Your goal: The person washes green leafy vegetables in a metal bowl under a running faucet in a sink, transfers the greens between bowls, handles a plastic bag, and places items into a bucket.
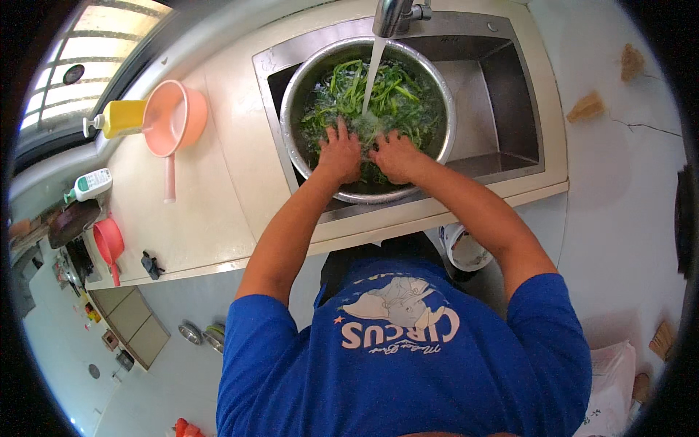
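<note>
A large round metal basin [451, 109] full of water and leafy green vegetables [349, 82] rests over the left part of a stainless steel sink [464, 82]. Water runs from the faucet [386, 22] into the middle of it. My left hand [341, 153] lies on the greens near the basin's front, fingers spread and tips in the water. Beside it, to the right and not touching, my right hand [397, 157] presses on the greens with its fingers bent. The fingertips of both hands are partly hidden by water and leaves; neither hand shows a clear hold on anything.
Left on the counter [218, 218] are a pink dipper [173, 120], a yellow pump bottle [124, 118], a white pump bottle [93, 184], a red dipper [109, 243] and a small dark object [151, 265]. A white bucket [467, 251] stands below the counter's front edge, beneath my right forearm.
</note>
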A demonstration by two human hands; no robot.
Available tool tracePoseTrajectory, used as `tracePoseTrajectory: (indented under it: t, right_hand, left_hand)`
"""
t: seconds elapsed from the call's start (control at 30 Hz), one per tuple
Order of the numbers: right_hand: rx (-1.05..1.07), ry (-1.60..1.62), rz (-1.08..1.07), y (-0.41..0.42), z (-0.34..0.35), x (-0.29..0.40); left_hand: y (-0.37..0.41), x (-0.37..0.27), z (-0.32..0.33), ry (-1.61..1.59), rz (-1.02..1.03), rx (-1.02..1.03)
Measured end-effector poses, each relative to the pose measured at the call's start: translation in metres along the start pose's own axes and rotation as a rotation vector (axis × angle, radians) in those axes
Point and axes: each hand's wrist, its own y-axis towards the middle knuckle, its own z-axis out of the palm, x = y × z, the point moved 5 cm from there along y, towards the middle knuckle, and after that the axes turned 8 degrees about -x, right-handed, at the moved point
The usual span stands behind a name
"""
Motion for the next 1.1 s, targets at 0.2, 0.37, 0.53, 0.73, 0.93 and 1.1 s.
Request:
tracePoseTrajectory:
  t: [0.2,0.37,0.53,0.73,0.93,1.1]
  right_hand:
    - [-0.472,0.449,0.388,0.012,-0.074,-0.083]
    - [-0.443,0.019,0.225,0.077,0.0,-0.067]
    - [-0.226,0.112,0.282,0.072,-0.027,-0.079]
    - [-0.363,0.117,0.145,0.041,-0.048,-0.071]
    - [-0.188,0.291,0.602,0.015,-0.021,-0.058]
    - [-0.426,1.227,0.653,0.039,0.038,-0.056]
  left_hand:
    - [0.016,0.042,-0.082,-0.558,-0.118,-0.462]
    - [0.07,0.022,-0.038,-0.265,-0.011,-0.338]
    - [0.066,0.042,-0.02,-0.005,0.052,-0.453]
    - [0.027,0.038,-0.06,-0.327,-0.124,-0.728]
    - [-0.003,0.029,-0.013,-0.556,-0.566,-0.233]
    - [0.02,0.008,0.01,-1.692,-0.494,-0.136]
